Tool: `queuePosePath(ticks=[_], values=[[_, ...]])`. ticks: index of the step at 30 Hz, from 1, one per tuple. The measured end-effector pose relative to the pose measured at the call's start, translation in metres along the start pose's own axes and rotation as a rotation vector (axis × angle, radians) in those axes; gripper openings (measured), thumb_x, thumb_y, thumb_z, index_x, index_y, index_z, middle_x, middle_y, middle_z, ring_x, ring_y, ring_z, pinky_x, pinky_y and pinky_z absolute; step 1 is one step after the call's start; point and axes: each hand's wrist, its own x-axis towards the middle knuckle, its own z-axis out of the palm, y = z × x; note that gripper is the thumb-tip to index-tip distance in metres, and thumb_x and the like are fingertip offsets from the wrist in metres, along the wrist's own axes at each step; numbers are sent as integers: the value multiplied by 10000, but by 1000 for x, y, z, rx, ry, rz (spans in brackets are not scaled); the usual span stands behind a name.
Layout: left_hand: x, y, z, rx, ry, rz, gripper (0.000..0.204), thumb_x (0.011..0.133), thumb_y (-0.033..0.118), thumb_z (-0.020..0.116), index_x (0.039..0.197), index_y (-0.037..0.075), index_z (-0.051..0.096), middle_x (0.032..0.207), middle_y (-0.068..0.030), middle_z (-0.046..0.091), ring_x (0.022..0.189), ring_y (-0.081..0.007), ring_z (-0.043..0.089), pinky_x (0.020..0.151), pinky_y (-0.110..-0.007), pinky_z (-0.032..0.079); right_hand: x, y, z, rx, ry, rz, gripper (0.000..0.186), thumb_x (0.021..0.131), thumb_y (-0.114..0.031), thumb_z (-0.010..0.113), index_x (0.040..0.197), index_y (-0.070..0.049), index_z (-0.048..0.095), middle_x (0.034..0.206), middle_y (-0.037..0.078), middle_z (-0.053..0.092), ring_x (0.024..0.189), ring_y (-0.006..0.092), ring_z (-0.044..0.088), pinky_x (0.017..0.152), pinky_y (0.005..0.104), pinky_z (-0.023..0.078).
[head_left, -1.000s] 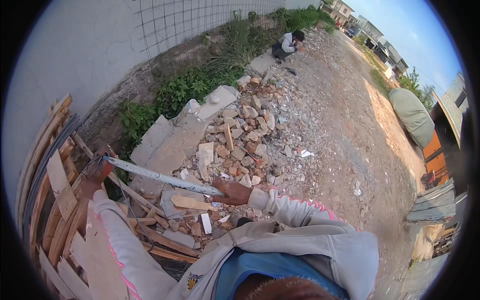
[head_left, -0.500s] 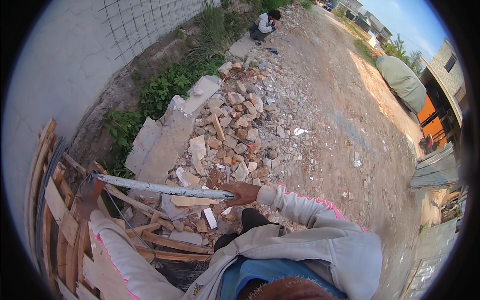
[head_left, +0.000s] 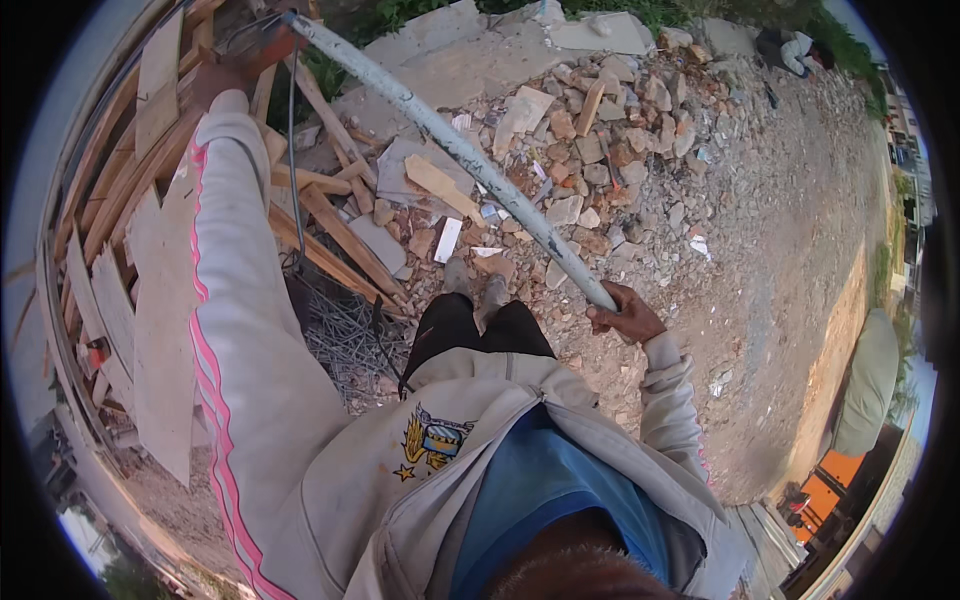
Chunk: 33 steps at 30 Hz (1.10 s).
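A long pipe with worn pale blue-white paint runs slantwise from upper left to centre right. My right hand is wrapped around its near end. At the upper left, my left hand is blurred beside the pipe's far end, next to a reddish-brown piece; its fingers cannot be made out. A thin dark metal rod hangs down from near that end, past the stacked wooden boards. Below lies a heap of bent grey metal rods.
Broken stones and bricks cover the ground ahead of my boots. Loose planks lie between the heap and the rubble. Another person crouches at the far right. A covered load stands beyond the dirt road.
My right hand has swung the pipe's near end toward me and to the right, so the pipe slants more. My view has turned and tilted down, showing more of my body and boots.
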Motion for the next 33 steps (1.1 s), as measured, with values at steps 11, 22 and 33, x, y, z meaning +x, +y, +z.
queuePosePath(ticks=[11, 22, 33], values=[[23, -49, 13, 136, 188, -15, 355, 928, 342, 573, 1191, 127, 673, 1108, -157, 718, 1023, -338, 692, 872, -457, 543, 24, 12, -9, 257, -419, 126, 325, 831, -275, 793, 867, -30, 584, 628, 88, 612, 532, 186, 605, 502, 337, 508], [-18, 0, -24, 12, 58, -49, 316, 844, 311, 670, 1071, 92, 689, 1007, -174, 726, 962, -339, 705, 824, -452, 556, 0, 15, 54, 471, -260, 302, 176, 832, -44, 736, 859, -64, 563, 615, -2, 484, 485, 98, 426, 433, 272, 344], [-32, 12, -44, -59, -10, 26, 298, 830, 350, 693, 1003, 109, 724, 1061, -146, 722, 1003, -327, 696, 843, -439, 553, -49, 8, 183, 491, -100, 246, 154, 848, -27, 699, 845, -60, 549, 625, 1, 485, 484, 93, 431, 442, 263, 343]])
